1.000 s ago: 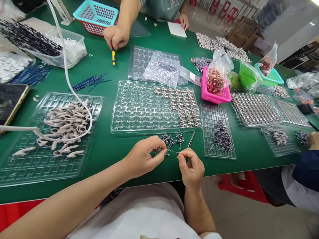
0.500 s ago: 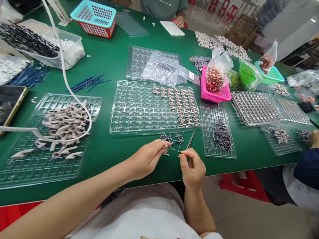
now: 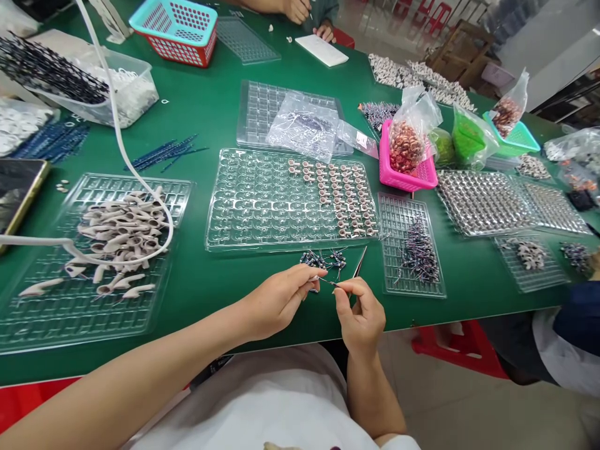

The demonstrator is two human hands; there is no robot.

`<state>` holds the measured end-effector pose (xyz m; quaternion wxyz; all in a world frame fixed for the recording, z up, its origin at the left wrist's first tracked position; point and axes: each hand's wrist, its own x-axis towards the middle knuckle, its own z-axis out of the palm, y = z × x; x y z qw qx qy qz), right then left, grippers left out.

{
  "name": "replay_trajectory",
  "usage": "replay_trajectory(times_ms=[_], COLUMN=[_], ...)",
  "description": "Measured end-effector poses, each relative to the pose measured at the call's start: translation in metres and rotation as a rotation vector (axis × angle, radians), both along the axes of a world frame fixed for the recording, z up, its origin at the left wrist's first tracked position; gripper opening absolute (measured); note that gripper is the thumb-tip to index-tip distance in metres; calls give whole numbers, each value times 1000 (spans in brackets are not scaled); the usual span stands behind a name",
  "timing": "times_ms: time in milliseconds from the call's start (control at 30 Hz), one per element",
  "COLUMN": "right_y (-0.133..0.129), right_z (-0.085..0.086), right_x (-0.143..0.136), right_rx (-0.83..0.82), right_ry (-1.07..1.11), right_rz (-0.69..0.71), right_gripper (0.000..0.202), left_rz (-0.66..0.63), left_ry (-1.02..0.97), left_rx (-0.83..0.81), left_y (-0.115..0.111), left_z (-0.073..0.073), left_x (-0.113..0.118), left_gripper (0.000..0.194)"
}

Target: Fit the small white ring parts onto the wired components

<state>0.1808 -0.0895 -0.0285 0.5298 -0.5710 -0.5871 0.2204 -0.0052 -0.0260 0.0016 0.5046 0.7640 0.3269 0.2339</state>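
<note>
Head view: the left hand (image 3: 284, 299) and right hand (image 3: 360, 310) each pinch one end of a thin-leaded component (image 3: 330, 282), held between their fingertips over the green table (image 3: 201, 290), just on the near side of a loose heap of leaded components (image 3: 319, 257). Uneven pulling could bend or snap its fine lead, while a slack pinch could drop it among those lookalikes. Pointed tweezers (image 3: 360, 262) jut past the right hand, gripped or merely lying there I cannot tell, and could snag neighbouring leads if knocked.
</note>
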Motion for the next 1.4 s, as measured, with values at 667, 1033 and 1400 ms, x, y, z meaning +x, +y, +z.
replay_trajectory(times_ms=[667, 1033, 1400], right_y=[-1, -2, -1], right_z=[-1, 1, 1], right_x=[1, 0, 1], right_rx=[-7, -83, -129], right_ry=[6, 111, 61], right_rz=[-58, -51, -66], right_gripper=[4, 5, 8], left_rz=[99, 201, 183], left_ry=[12, -81, -99], left_rx=[-178, -374, -482], left_y=[1, 6, 7], left_z=[9, 12, 11], left_x=[2, 5, 4], left_gripper=[14, 24, 27])
